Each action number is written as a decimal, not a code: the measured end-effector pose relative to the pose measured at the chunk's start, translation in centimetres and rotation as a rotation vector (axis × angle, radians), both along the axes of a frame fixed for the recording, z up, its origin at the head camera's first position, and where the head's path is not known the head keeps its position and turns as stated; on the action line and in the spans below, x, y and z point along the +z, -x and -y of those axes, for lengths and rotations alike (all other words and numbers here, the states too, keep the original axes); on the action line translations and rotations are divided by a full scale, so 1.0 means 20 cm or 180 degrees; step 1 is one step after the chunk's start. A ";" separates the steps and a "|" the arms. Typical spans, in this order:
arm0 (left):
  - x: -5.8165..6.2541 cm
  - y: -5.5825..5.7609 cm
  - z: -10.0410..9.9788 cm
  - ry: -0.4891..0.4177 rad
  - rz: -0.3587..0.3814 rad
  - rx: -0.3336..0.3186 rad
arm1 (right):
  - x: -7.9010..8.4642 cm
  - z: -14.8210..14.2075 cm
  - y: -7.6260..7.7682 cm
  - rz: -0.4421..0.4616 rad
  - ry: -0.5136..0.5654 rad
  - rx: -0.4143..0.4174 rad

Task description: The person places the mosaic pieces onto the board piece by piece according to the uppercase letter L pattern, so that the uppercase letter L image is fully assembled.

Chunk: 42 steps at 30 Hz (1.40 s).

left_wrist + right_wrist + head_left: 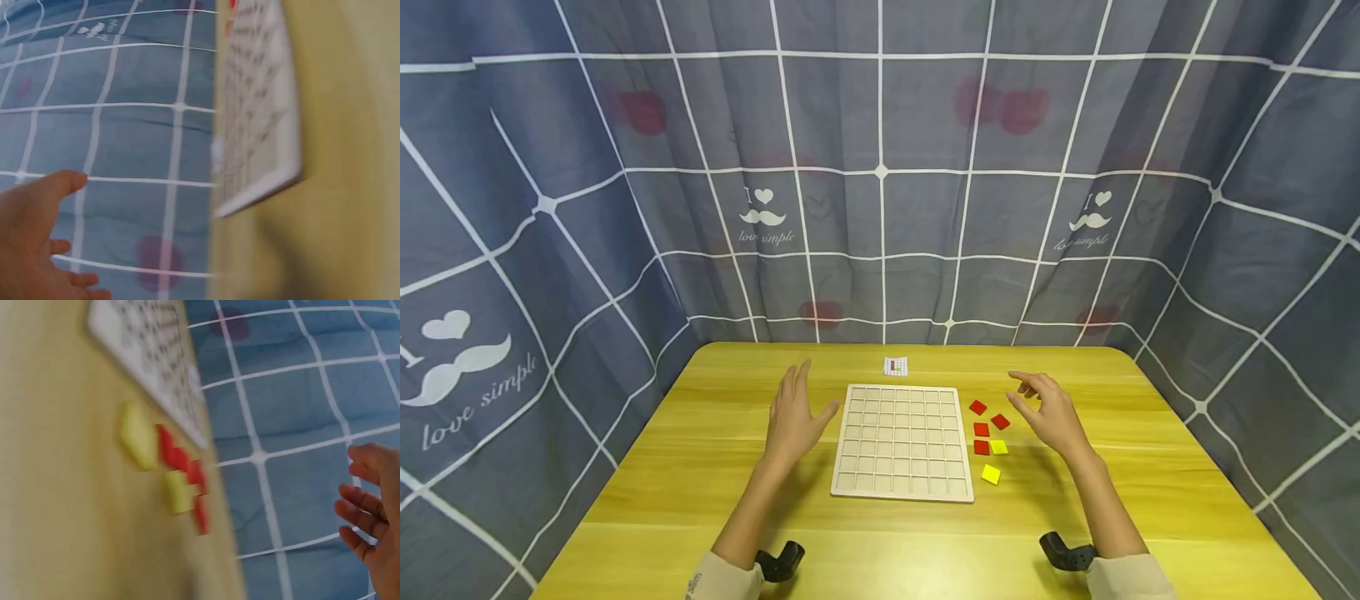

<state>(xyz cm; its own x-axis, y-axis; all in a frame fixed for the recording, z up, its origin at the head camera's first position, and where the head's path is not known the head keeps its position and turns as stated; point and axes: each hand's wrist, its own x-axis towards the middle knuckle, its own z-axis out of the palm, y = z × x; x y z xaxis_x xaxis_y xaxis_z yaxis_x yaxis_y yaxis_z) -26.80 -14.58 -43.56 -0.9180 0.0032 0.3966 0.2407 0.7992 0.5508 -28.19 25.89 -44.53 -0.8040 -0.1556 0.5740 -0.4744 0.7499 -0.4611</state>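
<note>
A pale wooden grid board with rows of square recesses lies on the table. To its left, my left hand is raised with straight fingers and the thumb spread toward the board, holding nothing. My right hand hovers right of the tiles, its fingers loosely bent and nothing between them. Several red square tiles and two yellow tiles lie between board and right hand. In the right wrist view the tiles are blurred, one yellow tile being nearest the camera.
A small printed card lies behind the board near the table's far edge. The yellow wood-grain table is bordered by a grey-blue checked curtain at the back and sides. A black wrist mount sticks out beside each cuff.
</note>
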 end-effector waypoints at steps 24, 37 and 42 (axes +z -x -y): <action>-0.48 0.00 -0.06 -0.0520 0.0527 -0.0838 | -0.44 0.01 -0.03 0.1340 0.0369 0.0344; -0.47 -0.03 -0.06 0.0011 0.0345 -0.0874 | -0.42 0.06 -0.03 0.1189 0.0197 0.0214; -0.48 -0.03 -0.06 0.0049 0.0366 -0.0836 | -0.37 0.12 -0.02 0.1129 0.0332 0.0371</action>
